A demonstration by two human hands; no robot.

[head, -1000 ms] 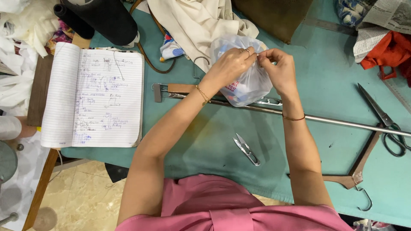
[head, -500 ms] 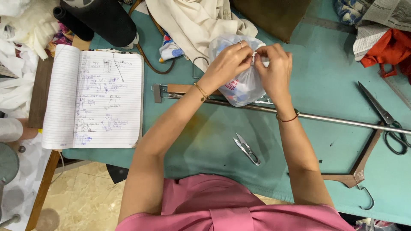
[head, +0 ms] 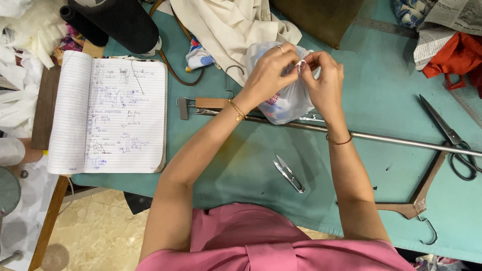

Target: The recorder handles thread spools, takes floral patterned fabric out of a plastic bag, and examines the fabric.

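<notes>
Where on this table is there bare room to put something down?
Bare teal table lies between the right hand, the red cloth and the metal rod. A smaller patch lies between the notebook and snips. The far edge is crowded with cream fabric.

left hand fingers pinched | right hand fingers pinched | hands touching, forearms converging

Plastic bag: translucent white, crumpled, red and blue print on its lower side. Sits on the teal table over a metal rod. Its top is pinched between left hand and right hand. No labels, signs or screens.
</notes>
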